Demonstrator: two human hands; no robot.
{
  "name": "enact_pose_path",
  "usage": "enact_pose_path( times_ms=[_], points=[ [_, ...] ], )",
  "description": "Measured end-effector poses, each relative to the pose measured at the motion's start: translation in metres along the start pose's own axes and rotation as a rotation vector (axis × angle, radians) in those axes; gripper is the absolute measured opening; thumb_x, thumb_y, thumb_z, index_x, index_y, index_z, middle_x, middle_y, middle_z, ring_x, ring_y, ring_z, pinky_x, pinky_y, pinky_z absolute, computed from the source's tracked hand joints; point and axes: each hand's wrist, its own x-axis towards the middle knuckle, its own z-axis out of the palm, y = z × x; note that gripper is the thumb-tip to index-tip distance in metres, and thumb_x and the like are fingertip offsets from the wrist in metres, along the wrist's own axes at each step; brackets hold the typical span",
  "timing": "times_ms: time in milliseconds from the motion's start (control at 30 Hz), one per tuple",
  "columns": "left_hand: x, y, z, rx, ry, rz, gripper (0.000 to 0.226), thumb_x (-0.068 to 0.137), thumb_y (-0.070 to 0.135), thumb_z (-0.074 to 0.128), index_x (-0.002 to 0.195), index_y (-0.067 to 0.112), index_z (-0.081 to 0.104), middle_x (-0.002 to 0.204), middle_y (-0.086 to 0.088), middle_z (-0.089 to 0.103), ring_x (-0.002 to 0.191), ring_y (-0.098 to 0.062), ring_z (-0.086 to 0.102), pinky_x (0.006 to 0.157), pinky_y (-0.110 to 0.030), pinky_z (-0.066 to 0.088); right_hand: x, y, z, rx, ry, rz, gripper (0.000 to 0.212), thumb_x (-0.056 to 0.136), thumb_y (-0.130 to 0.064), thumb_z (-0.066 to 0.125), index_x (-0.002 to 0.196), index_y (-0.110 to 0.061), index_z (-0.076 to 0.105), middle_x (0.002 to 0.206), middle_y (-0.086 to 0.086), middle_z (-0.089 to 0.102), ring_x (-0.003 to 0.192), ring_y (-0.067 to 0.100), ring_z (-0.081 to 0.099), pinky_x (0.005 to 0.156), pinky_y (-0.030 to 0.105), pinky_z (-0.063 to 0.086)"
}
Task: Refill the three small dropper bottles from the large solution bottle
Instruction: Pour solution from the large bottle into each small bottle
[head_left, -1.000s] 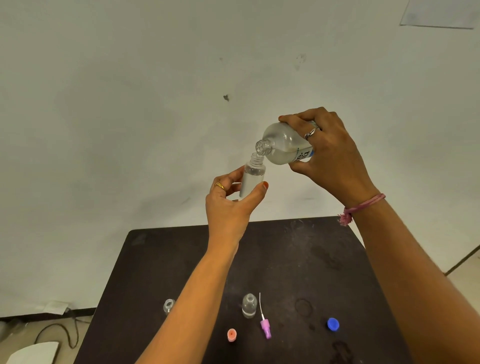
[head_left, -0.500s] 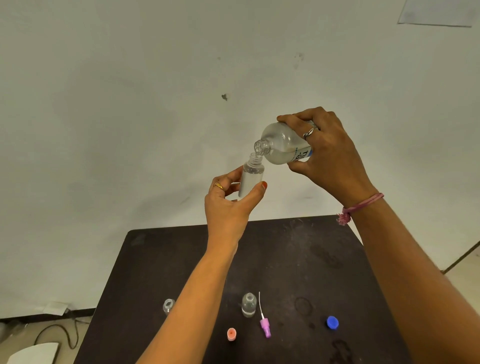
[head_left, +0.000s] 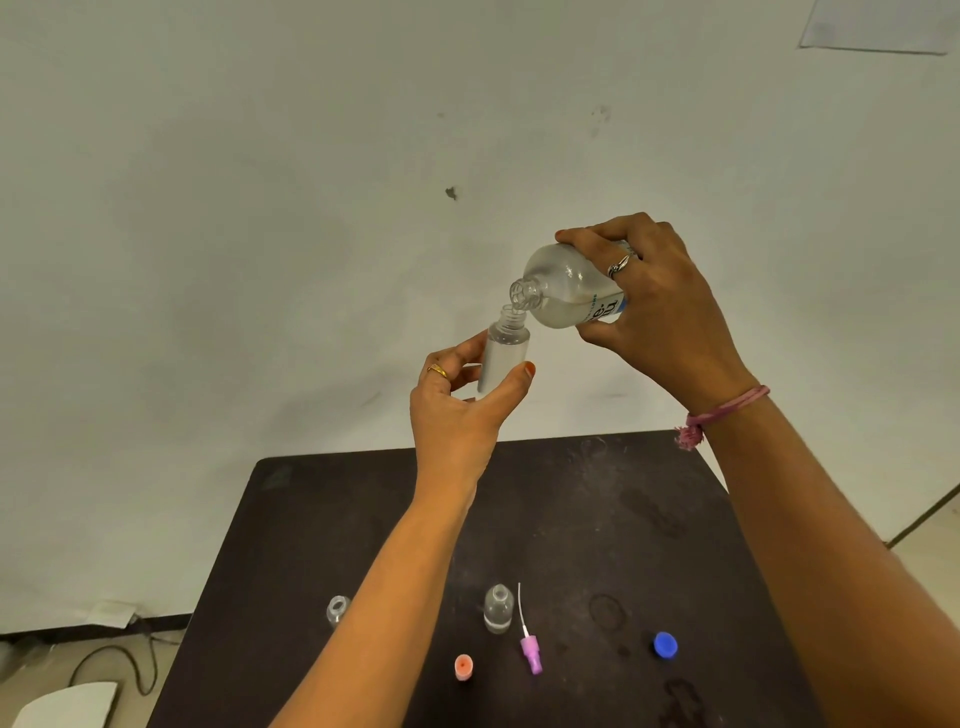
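Large bottle (head_left: 563, 291): clear glossy plastic, paper-like label. Dropper bottle (head_left: 503, 353): translucent, frosted plastic. Table (head_left: 597, 519) below the hands: dark, matt, scuffed. Blue cap (head_left: 665, 646): smooth plastic.

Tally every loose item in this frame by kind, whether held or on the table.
Small dropper bottles: 3
Large solution bottle: 1
Caps: 2, orange and blue
Pink spray nozzle: 1
Total: 7

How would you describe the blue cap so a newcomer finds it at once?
Start at the dark table. Near its front edge, look right of the pink spray nozzle and the open small bottle. The blue cap lies alone there, the only blue thing on the table.
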Motion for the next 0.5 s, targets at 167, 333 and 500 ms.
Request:
enact_pose_path(
  times_ms=[167, 333, 500],
  points=[
    [-0.0003, 0.0007, 0.0004, -0.009, -0.004, 0.012, 0.037, 0.073, 0.025, 0.081, 0.099, 0.040, 0.060, 0.112, 0.005, 0.063, 0.100, -0.007, 0.059, 0.063, -0.005, 0.046, 0.0005, -0.0005, -0.0006, 0.002, 0.001, 0.001, 0.072, 0.064, -0.013, 0.083, 0.130, -0.017, 0.055, 0.117, 0.012, 0.056, 0.104, 0.028, 0.049, 0.080, 0.033, 0.046],
    [-0.0004, 0.0010, -0.0002, -0.004, -0.008, 0.018, 0.036, 0.074, 0.025, 0.080, 0.097, 0.043, 0.059, 0.113, 0.005, 0.063, 0.100, -0.006, 0.059, 0.062, -0.003, 0.045, -0.0002, 0.0000, -0.0003, 0.002, 0.002, 0.000, 0.072, 0.064, -0.013, 0.083, 0.130, -0.017, 0.054, 0.117, 0.012, 0.056, 0.103, 0.028, 0.049, 0.080, 0.032, 0.045],
    [-0.0003, 0.0005, 0.0000, 0.004, -0.005, 0.021, 0.036, 0.073, 0.025, 0.081, 0.095, 0.044, 0.059, 0.112, 0.005, 0.063, 0.100, -0.006, 0.060, 0.062, -0.004, 0.046, -0.0011, -0.0002, 0.0004, 0.003, -0.002, 0.002, 0.073, 0.063, -0.013, 0.084, 0.130, -0.017, 0.054, 0.117, 0.012, 0.056, 0.103, 0.029, 0.050, 0.079, 0.034, 0.047]
  ],
)
